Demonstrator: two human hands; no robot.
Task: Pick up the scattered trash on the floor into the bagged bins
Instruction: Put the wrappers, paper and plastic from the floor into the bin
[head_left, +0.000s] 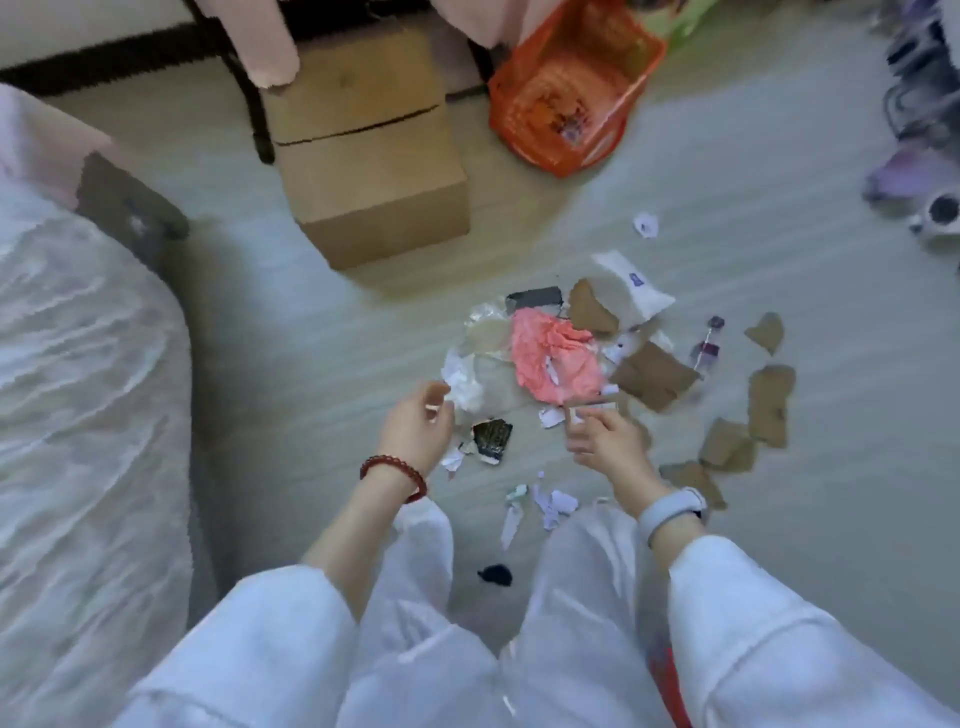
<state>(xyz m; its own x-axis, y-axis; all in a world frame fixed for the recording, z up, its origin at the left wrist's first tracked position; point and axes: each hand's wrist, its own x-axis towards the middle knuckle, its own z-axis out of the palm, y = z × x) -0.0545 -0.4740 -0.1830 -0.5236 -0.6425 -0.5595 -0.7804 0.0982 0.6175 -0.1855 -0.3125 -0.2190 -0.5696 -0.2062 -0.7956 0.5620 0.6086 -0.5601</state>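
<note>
left hand (415, 426): fingers curled, pinching a small white scrap; red bead bracelet (393, 475) at its wrist. right hand (605, 441): pinching a cardboard strip (592, 410). between the hands: dark wrapper (491, 439) on the floor (311, 364). just beyond: white crumpled paper (460, 379), pink crumpled plastic (553, 358). right of the right hand: cardboard pieces (769, 400). farther: cardboard box (374, 171), orange bagged bin (571, 88).
</note>
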